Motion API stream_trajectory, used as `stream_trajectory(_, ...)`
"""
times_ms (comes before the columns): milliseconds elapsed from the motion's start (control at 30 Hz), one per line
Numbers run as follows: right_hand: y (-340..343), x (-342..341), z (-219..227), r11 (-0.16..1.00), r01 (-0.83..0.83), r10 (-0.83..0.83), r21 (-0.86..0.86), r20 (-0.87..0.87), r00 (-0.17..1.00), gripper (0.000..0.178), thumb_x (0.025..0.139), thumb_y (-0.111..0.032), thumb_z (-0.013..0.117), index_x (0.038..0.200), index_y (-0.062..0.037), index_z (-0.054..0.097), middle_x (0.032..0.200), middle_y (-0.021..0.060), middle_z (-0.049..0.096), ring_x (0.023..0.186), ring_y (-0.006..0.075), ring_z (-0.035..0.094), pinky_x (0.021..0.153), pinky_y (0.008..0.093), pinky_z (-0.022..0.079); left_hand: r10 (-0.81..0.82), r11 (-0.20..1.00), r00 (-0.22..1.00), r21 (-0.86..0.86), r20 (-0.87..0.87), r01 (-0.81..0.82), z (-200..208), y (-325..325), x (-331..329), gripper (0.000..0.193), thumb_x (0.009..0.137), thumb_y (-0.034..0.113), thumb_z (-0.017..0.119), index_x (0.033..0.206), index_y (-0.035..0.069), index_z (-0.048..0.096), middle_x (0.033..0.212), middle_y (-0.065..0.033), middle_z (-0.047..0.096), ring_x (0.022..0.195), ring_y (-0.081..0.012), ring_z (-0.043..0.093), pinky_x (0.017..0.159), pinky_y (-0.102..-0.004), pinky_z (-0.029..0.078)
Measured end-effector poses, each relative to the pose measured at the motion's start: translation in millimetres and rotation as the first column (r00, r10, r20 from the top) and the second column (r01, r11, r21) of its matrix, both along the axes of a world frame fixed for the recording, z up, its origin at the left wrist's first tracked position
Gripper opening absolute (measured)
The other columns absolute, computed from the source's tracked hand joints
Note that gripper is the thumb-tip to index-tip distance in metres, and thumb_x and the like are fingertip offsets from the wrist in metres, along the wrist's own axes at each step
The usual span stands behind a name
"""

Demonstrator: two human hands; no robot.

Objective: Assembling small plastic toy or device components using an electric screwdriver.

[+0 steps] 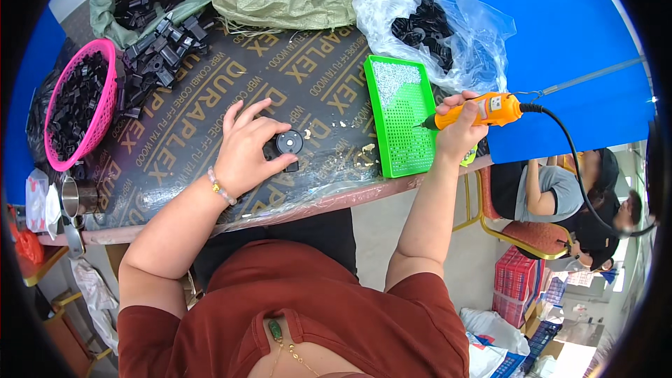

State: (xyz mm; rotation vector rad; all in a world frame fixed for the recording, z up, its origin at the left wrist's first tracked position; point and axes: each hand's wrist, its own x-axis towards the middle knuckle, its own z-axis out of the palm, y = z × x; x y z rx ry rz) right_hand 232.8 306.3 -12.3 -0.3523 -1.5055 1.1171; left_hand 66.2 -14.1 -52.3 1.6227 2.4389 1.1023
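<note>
Two hands are at work over the dark printed tabletop (210,126). The left hand (246,148) rests on the board with fingers spread and curled around a small round black plastic part (288,143), which lies at the fingertips, just to the hand's right, pinned between thumb and forefinger. The right hand (458,129) is wrapped tight around an orange electric screwdriver (483,111), held nearly level with its tip pointing left over the right edge of a green screw tray (400,117); a black cable (577,168) trails off from the tool's rear. Silver screws fill the tray's far end. A pink basket (105,108) of black parts sits at far left, loose black parts (161,49) beside it, and a clear bag (448,21) of more behind the tray.
</note>
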Motion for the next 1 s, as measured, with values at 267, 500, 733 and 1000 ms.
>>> stream_trajectory(267,-24,3,20,0.987,-0.151,0.141,-0.052,-0.167,0.976,0.047,0.091,-0.044,0.069,0.106,-0.0024,0.053,0.077,0.0114,0.061,0.058,0.0185,0.059,0.055,0.0289,0.051,0.019,1.000,1.000,-0.004,-0.010,-0.019,2,-3,1,0.055,0.068,0.032,0.084,0.117,0.012,0.066,0.115,-0.0063,0.066,0.136,-0.0316,0.044,0.116,-0.0531,0.018)
stream_trajectory(500,-137,-27,34,0.783,-0.622,0.612,0.015,-0.193,0.767,0.077,0.080,-0.080,0.054,0.109,-0.0088,0.050,0.079,0.0104,0.060,0.057,0.0190,0.058,0.051,0.0330,0.050,-0.074,0.992,0.995,0.099,-0.060,0.080,-4,-2,0,0.043,0.073,0.029,0.081,0.113,0.017,0.071,0.117,-0.0020,0.064,0.136,-0.0306,0.044,0.115,-0.0560,0.017)
stream_trajectory(733,-172,-59,24,0.621,-0.762,0.715,-0.183,-0.264,0.647,0.073,0.077,-0.063,0.074,0.111,-0.0043,0.048,0.084,0.0133,0.064,0.065,0.0196,0.063,0.065,0.0364,0.056,-0.070,0.988,0.997,0.136,-0.038,0.075,-7,-5,-4,0.017,0.074,0.021,0.081,0.090,0.020,0.075,0.107,0.0048,0.065,0.135,-0.0284,0.045,0.114,-0.0582,0.018)
stream_trajectory(1000,-171,-61,18,0.582,-0.800,0.746,-0.144,-0.297,0.596,0.072,0.080,-0.065,0.069,0.112,-0.0041,0.047,0.084,0.0140,0.063,0.064,0.0199,0.062,0.064,0.0365,0.056,-0.087,0.987,0.996,0.130,-0.028,0.090,-5,-5,-4,0.019,0.073,0.024,0.082,0.089,0.019,0.073,0.100,0.0056,0.064,0.135,-0.0265,0.044,0.115,-0.0577,0.017)
